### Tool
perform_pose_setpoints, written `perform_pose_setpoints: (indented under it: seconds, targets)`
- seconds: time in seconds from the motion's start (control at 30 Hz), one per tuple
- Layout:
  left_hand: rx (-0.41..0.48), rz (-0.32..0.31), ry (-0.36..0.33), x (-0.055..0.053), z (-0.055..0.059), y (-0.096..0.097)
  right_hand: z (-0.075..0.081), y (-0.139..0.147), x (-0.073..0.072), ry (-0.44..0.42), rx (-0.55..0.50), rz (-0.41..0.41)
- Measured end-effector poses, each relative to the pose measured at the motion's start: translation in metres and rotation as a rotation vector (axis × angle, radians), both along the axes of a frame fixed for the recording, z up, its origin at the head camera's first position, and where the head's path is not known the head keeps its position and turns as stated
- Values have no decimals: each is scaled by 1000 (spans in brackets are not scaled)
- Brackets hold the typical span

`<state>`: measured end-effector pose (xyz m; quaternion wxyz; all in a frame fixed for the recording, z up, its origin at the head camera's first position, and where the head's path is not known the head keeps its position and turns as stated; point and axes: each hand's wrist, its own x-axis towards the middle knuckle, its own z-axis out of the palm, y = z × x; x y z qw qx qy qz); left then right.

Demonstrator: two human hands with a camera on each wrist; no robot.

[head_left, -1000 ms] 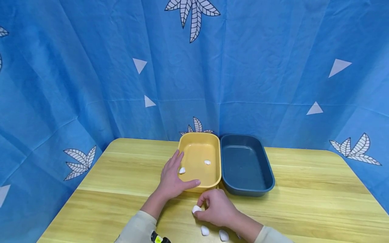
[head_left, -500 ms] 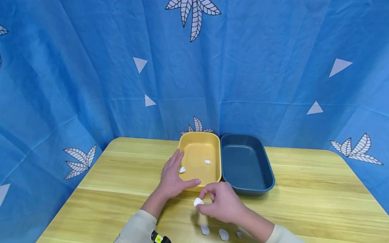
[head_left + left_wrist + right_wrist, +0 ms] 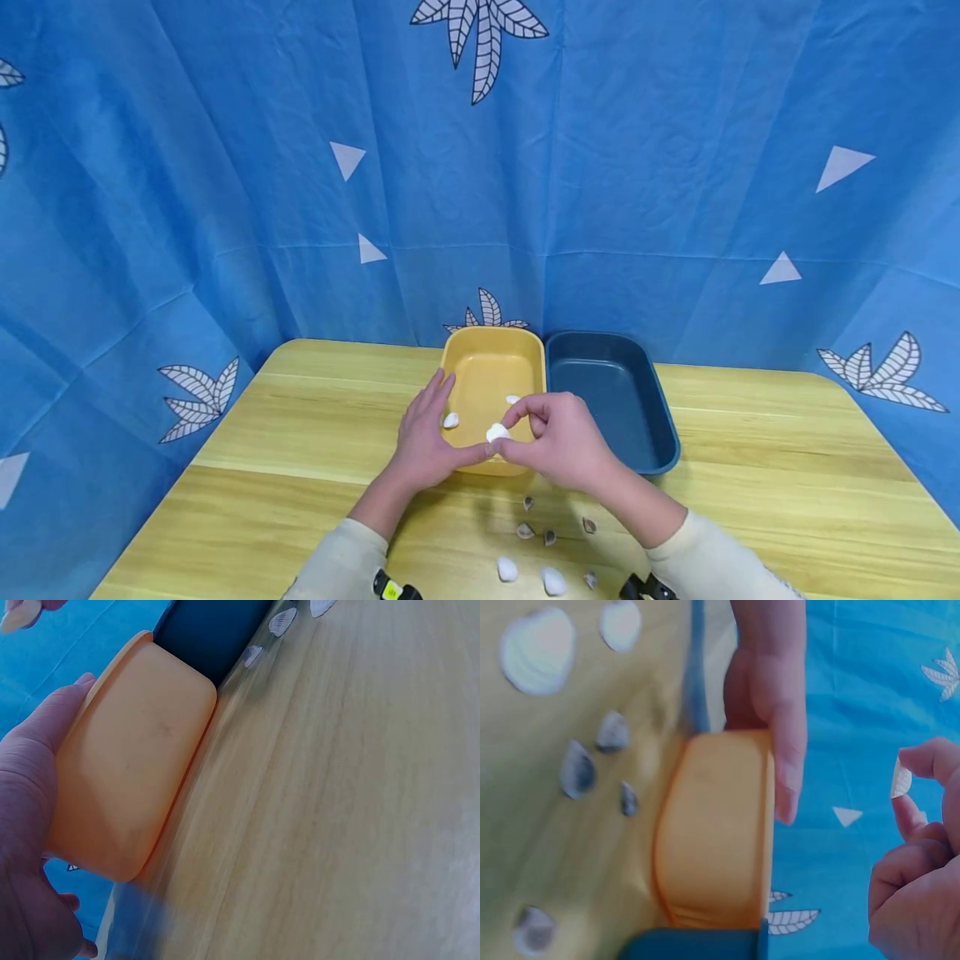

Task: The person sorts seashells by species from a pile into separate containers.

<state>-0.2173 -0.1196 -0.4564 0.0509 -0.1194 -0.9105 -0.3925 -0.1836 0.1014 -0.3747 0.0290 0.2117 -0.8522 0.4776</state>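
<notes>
My right hand (image 3: pixel 566 437) pinches a white seashell (image 3: pixel 497 432) between thumb and index finger over the front rim of a yellow plastic bin (image 3: pixel 487 371). In the right wrist view the seashell (image 3: pixel 901 778) is seen nearly edge-on. My left hand (image 3: pixel 426 440) rests at the bin's front left corner, its fingers spread along the left side and its thumb along the front rim. Inside the bin lie two more white shells, one (image 3: pixel 451 420) near the left wall and another (image 3: pixel 513 399) partly hidden behind my right fingers.
A dark blue bin (image 3: pixel 603 408) stands against the yellow one's right side. On the wooden table (image 3: pixel 285 433) in front lie two white shells (image 3: pixel 507 569) and several small darker shells (image 3: pixel 525 531). A blue patterned curtain (image 3: pixel 637 183) hangs behind the table.
My right hand has lifted the white seashell off the table and brought it up and forward to the yellow bin's front rim, uncovering the small dark shells. My left hand has stayed put.
</notes>
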Motion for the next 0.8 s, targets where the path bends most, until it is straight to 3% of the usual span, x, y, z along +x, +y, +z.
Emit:
perform_pose_setpoints:
  seconds: [0.4, 0.8]
  targets:
    - [15, 3, -13, 1, 3, 0, 5, -11, -46, 56, -65, -130]
    - [30, -14, -11, 2, 6, 1, -15, -22, -83, -5, -49, -247]
